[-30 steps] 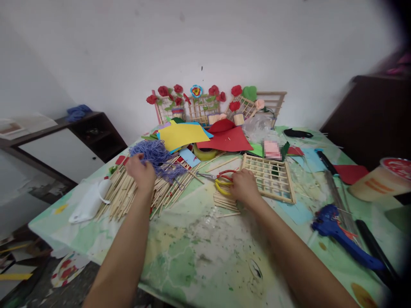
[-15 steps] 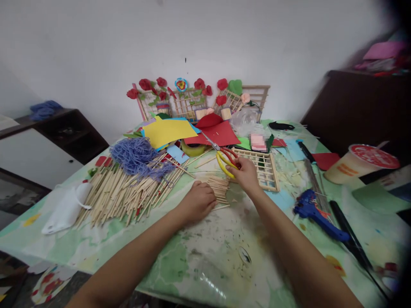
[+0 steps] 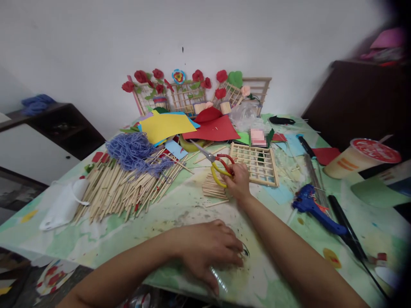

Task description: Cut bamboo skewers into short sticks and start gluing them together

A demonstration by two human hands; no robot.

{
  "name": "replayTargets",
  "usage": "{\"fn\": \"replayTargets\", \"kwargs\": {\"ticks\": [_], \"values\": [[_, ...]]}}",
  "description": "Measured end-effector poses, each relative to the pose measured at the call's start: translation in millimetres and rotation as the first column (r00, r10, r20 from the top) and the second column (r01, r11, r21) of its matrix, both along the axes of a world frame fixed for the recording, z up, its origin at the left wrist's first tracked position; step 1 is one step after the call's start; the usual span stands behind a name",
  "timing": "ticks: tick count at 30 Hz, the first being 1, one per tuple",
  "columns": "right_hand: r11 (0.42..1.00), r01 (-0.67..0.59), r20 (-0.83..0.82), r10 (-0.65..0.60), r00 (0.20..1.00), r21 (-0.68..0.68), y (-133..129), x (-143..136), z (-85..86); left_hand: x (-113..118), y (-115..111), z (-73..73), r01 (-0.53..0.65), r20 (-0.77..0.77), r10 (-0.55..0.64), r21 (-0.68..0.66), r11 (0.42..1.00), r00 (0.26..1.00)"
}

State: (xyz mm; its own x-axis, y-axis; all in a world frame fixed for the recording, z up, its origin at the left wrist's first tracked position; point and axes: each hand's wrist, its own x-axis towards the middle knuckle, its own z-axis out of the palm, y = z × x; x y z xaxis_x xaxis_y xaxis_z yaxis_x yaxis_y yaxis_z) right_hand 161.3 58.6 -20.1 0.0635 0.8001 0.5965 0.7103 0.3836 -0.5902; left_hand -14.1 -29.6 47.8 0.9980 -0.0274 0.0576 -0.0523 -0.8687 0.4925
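My right hand (image 3: 238, 182) grips the red and yellow handles of the scissors (image 3: 212, 159), whose blades point up and left. Just left of it lies a small row of short sticks (image 3: 212, 185) on the patterned tablecloth. Nearer the table's front edge, my left hand (image 3: 213, 248) is spread low over the cloth, palm down, around a small clear shiny thing (image 3: 218, 278) that I cannot make out well. A wooden lattice frame (image 3: 255, 164) lies flat beyond my right hand.
Many long sticks (image 3: 128, 186) and blue yarn (image 3: 130, 152) lie on the left beside a white glue gun (image 3: 64, 205). Yellow paper (image 3: 167, 127) and red paper (image 3: 218, 129) are behind. A blue glue gun (image 3: 317, 209) and a drink cup (image 3: 356, 158) stand out right.
My left hand has left the short sticks, come back toward the front edge and spread its fingers. My right hand has moved slightly left and nearer with the scissors.
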Motion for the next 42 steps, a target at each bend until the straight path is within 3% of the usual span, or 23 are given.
{"fn": "replayTargets", "kwargs": {"ticks": [4, 7, 9, 11, 13, 14, 16, 18, 20, 25, 33, 37, 42], "values": [[0.997, 0.072, -0.037, -0.072, 0.997, 0.007, 2, 1, -6.6, 3, 0, -14.3, -0.056, -0.086, 0.059, 0.036, 0.998, 0.995], [0.990, 0.139, -0.038, -0.139, 0.989, -0.022, 4, 4, -9.1, 1, 13, -22.4, -0.244, -0.030, 0.242, -0.073, 0.967, 0.970], [0.982, 0.184, -0.010, -0.185, 0.983, -0.049, 6, 10, -4.1, -2, 22, -27.0, -0.412, 0.037, 0.427, -0.200, 0.889, 0.903], [0.970, 0.231, 0.043, -0.228, 0.973, -0.075, 9, 22, 8.3, -4, 30, -32.9, -0.536, 0.078, 0.594, -0.348, 0.769, 0.801], [0.957, 0.273, 0.121, -0.261, 0.958, -0.100, 14, 37, 26.9, -5, 36, -39.9, -0.575, 0.068, 0.677, -0.469, 0.670, 0.733], [0.951, 0.290, 0.169, -0.270, 0.948, -0.110, 16, 44, 37.3, -5, 38, -43.2, -0.568, 0.061, 0.677, -0.492, 0.660, 0.734], [0.943, 0.308, 0.280, -0.264, 0.923, -0.128, 23, 54, 56.6, -4, 39, -48.0, -0.528, 0.071, 0.616, -0.444, 0.724, 0.785], [0.943, 0.296, 0.396, -0.216, 0.892, -0.151, 30, 55, 70.0, -4, 37, -49.6, -0.498, 0.105, 0.549, -0.308, 0.811, 0.829], [0.950, 0.250, 0.499, -0.128, 0.857, -0.186, 37, 45, 75.2, -3, 33, -48.9, -0.517, 0.129, 0.541, -0.181, 0.837, 0.831], [0.955, 0.113, 0.653, 0.100, 0.751, -0.276, 60, 8, 67.2, -2, 28, -47.7, -0.613, 0.151, 0.617, -0.076, 0.786, 0.772], [0.939, -0.036, 0.724, 0.289, 0.626, -0.343, 94, -34, 57.3, -2, 33, -51.2, -0.645, 0.180, 0.639, -0.028, 0.763, 0.748], [0.932, -0.065, 0.720, 0.319, 0.616, -0.357, 103, -49, 51.5, -4, 34, -53.4, -0.725, 0.190, 0.704, 0.071, 0.685, 0.684], [0.928, -0.090, 0.672, 0.327, 0.664, -0.362, 102, -54, 50.1, -5, 33, -54.5, -0.739, 0.174, 0.718, 0.143, 0.658, 0.674]]}}
